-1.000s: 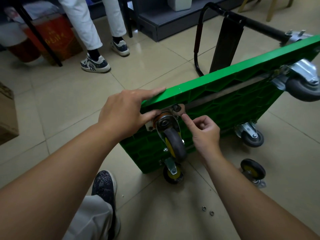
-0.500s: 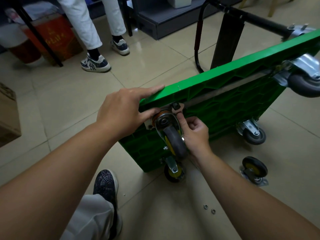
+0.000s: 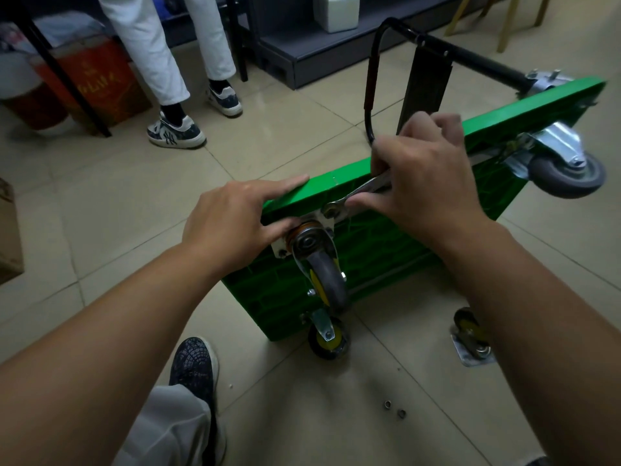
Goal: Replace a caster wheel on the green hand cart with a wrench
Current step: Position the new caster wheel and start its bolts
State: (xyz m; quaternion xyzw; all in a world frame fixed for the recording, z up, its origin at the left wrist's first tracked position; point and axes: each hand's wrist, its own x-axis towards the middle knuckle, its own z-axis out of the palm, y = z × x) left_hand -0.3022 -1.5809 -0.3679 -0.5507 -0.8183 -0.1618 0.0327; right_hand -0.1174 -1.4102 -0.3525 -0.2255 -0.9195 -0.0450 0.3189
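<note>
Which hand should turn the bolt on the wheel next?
The right hand. It grips the wrench, whose ring end sits on a bolt at the plate of the caster wheel. The left hand holds no tool; it rests on the edge of the green cart, steadying it.

Only one mark can be read.
An interlocked "NY" monogram stands on the side of the sneaker (image 3: 175, 133) worn by a person standing at the back; the red box (image 3: 100, 90) carries gold lettering, too blurred to read.
</note>
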